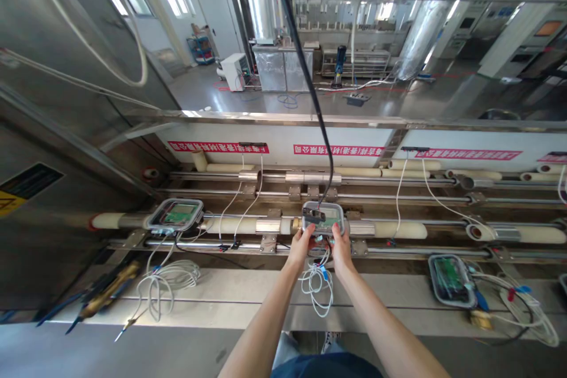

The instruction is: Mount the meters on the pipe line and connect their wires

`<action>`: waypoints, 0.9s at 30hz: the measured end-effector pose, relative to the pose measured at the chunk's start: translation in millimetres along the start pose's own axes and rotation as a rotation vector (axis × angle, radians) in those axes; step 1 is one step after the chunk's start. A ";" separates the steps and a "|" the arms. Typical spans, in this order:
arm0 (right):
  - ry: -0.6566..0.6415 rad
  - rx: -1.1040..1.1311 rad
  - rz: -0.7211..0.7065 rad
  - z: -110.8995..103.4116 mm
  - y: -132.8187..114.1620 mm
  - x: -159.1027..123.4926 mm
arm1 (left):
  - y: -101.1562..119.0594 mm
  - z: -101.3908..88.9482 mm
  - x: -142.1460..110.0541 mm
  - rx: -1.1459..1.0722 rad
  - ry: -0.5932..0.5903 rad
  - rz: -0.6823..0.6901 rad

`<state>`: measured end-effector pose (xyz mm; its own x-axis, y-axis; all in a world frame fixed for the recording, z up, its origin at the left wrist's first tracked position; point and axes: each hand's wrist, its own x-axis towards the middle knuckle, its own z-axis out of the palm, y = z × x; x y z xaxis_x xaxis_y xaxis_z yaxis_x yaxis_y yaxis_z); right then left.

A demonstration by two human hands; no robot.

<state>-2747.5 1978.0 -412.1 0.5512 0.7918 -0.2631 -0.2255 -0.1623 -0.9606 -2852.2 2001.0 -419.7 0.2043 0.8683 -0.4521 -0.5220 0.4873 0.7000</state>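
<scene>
A clear-lidded meter box [328, 212] with a green circuit board inside sits on the pipe line at the centre. My left hand [300, 246] grips its near left side, thumb up by the rim. On the near right side my right hand [342, 248] holds the same box, fingers curled partly out of sight underneath. A brass fitting [295, 225] shows just left of the box. From its near side hangs a coil of white cable [318, 289] with a blue tag. A black cable [305, 65] runs down from above to a dark piece on the lid.
Another meter box [176, 214] rests on the pipe line at left, and one more [452, 280] lies on the metal ledge [381, 296] at right. Steel rails [177, 247] and cream pipes [401, 230] run across. Tools [108, 292] lie at the lower left.
</scene>
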 end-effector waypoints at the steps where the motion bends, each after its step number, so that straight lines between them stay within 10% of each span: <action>1: -0.005 -0.013 0.004 3.7 0.5 -0.1 | 2.2 -3.2 2.4 0.000 0.013 -0.003; 13: -0.208 -0.183 0.053 4.2 3.0 4.2 | 15.1 -13.2 -3.1 -0.051 0.115 -0.034; 17: -0.188 -0.356 -0.153 -64.8 -28.5 36.1 | 18.6 -10.8 -1.5 -0.080 0.141 -0.015; 20: 0.137 -0.818 -0.420 -146.3 -61.1 71.5 | 17.9 -10.1 1.2 -0.096 0.161 0.008; 22: 0.341 -1.217 -0.272 -194.1 -78.7 92.4 | 17.3 -10.4 2.3 -0.097 0.169 0.015; 27: 0.252 -1.378 -0.018 -240.1 -92.1 113.4 | 17.7 -9.4 1.2 -0.083 0.198 0.024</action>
<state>-2471.4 1941.4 -374.9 0.7062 0.6982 -0.1175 0.6621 -0.7101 -0.2395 -2868.9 2009.7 -413.0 0.0289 0.8402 -0.5415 -0.5928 0.4506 0.6675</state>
